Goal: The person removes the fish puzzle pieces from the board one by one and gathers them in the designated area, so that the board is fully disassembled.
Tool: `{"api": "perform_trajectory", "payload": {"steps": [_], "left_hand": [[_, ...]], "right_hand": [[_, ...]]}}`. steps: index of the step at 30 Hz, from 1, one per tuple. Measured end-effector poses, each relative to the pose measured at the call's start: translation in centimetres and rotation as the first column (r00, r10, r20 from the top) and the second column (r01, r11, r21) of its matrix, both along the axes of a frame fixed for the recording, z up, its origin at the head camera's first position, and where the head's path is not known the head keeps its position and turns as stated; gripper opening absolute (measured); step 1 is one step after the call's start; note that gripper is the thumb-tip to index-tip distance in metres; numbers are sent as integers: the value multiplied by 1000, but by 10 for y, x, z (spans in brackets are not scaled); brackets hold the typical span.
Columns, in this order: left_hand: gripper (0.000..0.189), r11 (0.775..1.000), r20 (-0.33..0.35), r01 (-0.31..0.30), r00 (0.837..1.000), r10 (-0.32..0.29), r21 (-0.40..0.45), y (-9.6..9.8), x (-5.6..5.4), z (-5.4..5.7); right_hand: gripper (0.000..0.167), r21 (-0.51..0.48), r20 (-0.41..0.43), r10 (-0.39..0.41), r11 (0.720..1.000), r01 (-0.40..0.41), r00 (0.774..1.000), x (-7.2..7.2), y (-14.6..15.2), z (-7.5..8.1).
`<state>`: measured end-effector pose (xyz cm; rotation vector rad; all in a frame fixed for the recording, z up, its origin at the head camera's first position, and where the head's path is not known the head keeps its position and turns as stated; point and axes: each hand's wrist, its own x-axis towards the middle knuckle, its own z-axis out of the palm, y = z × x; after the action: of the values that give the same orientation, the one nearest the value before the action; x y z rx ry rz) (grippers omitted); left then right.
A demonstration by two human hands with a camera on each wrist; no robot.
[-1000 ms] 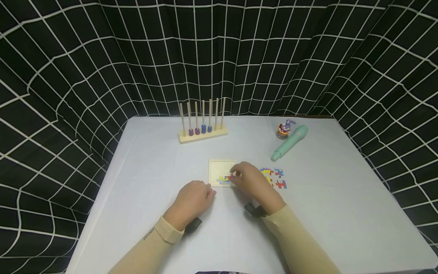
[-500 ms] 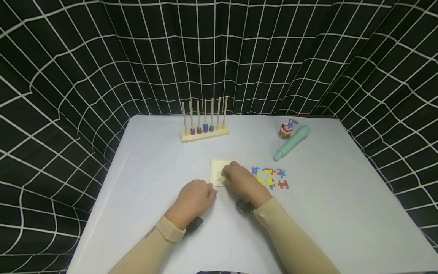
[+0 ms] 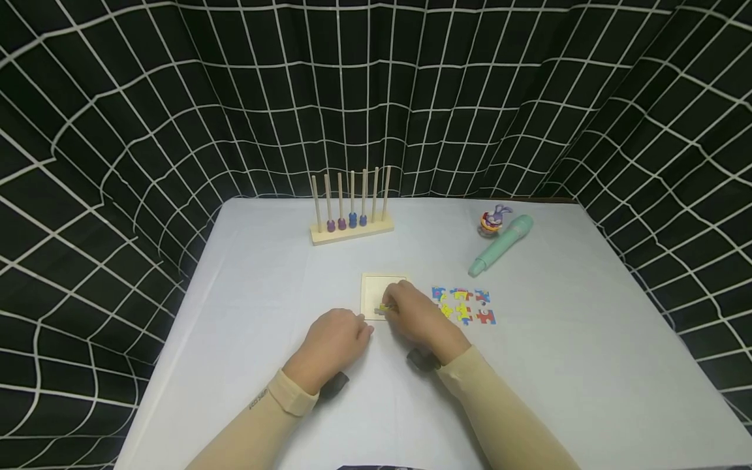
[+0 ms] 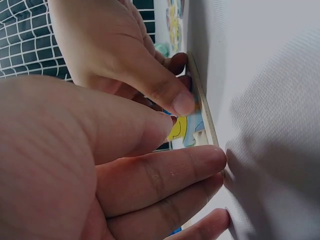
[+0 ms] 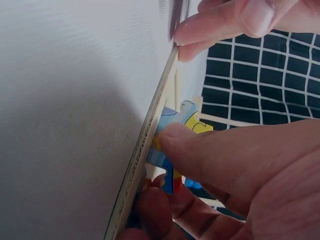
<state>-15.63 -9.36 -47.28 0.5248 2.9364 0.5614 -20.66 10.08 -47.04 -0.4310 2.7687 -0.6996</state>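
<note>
A small square wooden puzzle tray (image 3: 373, 286) lies mid-table in the head view. My right hand (image 3: 420, 318) reaches over its right side and pinches a blue-and-yellow jigsaw piece (image 5: 172, 120) between thumb and fingers. In the right wrist view that piece stands tilted at the tray's near edge, with its lower part behind the thumb. My left hand (image 3: 333, 341) rests at the tray's near left corner. Its extended fingertips (image 4: 212, 159) touch the rim in the left wrist view. Several loose jigsaw pieces (image 3: 464, 312) lie right of the tray.
Behind the tray stands a wooden peg abacus (image 3: 352, 232) with a few purple and blue beads. At the back right are a mint-green toy microphone (image 3: 501, 245) and a small rabbit figure (image 3: 493, 220). A black gridded curtain (image 3: 376, 98) surrounds the white table (image 3: 264, 261).
My right hand has moved left over the tray. The blue-and-yellow piece, flat in the tray before, is now tilted in its fingers. My left hand has stayed at the corner.
</note>
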Motion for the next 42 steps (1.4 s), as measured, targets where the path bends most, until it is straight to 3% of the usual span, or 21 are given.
{"api": "perform_trajectory", "payload": {"steps": [9,13,17,22,27,31,35,42], "left_hand": [[41,1000,-8,4,1000,-4,-11,0,0,1],[40,1000,-5,9,1000,-9,-16,0,0,1],[43,1000,12,5,1000,-5,-18,2,-1,2],[44,1000,22,1,1000,-1,-8,3,0,2],[41,1000,25,-10,1000,10,-4,3,2,5],[39,1000,21,-15,1000,15,-9,1,3,6],[34,1000,30,-21,999,21,-6,1,3,5],[34,1000,20,-9,1000,9,-6,1,2,2]], "right_hand": [[5,-136,-21,-68,989,64,997,6,15,1],[7,-261,-10,-165,952,157,986,11,37,12],[15,-327,4,-266,911,253,964,18,77,21],[25,-255,49,-378,890,378,924,32,129,22],[32,-146,159,-388,900,410,908,48,158,16],[28,-132,241,-350,912,388,905,56,161,14],[24,-130,256,-334,918,374,907,59,157,14],[22,-67,280,-363,916,396,888,56,155,12]]}}
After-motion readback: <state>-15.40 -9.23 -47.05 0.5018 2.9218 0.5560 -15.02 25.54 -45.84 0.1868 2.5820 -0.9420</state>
